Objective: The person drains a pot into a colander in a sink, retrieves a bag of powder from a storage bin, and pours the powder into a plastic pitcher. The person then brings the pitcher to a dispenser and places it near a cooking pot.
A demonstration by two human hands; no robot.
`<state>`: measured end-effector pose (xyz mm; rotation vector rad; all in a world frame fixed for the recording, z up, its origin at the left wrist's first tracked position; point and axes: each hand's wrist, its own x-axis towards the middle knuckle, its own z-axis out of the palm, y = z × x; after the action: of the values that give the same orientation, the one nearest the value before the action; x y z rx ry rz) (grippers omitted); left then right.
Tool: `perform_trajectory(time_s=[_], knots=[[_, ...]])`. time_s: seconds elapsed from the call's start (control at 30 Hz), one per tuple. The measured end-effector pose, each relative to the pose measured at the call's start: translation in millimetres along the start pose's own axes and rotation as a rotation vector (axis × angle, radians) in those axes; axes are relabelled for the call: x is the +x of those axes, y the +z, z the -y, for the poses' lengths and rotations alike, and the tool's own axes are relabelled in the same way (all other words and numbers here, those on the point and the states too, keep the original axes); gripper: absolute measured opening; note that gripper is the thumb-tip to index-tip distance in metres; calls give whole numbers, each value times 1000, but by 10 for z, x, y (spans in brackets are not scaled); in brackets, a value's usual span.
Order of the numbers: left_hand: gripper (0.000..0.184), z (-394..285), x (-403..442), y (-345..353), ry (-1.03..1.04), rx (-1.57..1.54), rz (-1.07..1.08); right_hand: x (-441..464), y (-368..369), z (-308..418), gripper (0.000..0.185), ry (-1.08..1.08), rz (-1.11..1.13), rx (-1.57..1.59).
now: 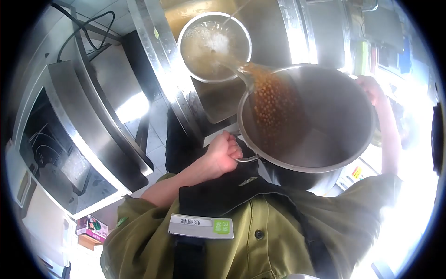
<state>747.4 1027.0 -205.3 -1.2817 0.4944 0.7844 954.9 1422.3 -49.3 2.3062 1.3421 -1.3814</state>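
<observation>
Steel pot (337, 114): left hand (225, 153) clenched round its side handle (248, 159); right hand (370, 88) opposite, grip hidden, can't tell; bowl (214, 81) beyond, bottom obscured.

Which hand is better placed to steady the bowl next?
Probably the left hand: it looks nearer the bowl, while the right hand is on the pot's far side. But left is holding the handle.
</observation>
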Motion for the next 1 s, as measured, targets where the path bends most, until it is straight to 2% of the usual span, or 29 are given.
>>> perform_trajectory(time_s=[0.13,0.23,0.33,0.53,0.73,1.0], knots=[[25,9,-31,26,15,17,-19,-27,23,55,6,-6,-40,-64],[23,-22,-2,12,-7,-21,-14,-194,228,145,7,47,-22,29],[22,-42,32,-9,-26,-24,3,-144,288,153,9,-17,-137,-95],[32,-56,27,3,-26,-21,-6,-19,148,189,14,-16,-9,-170],[32,-80,11,6,-35,-57,-3,-176,406,272,9,-26,-142,-180],[28,-132,81,-69,0,-97,20,163,295,301,4,-7,-53,-236]])
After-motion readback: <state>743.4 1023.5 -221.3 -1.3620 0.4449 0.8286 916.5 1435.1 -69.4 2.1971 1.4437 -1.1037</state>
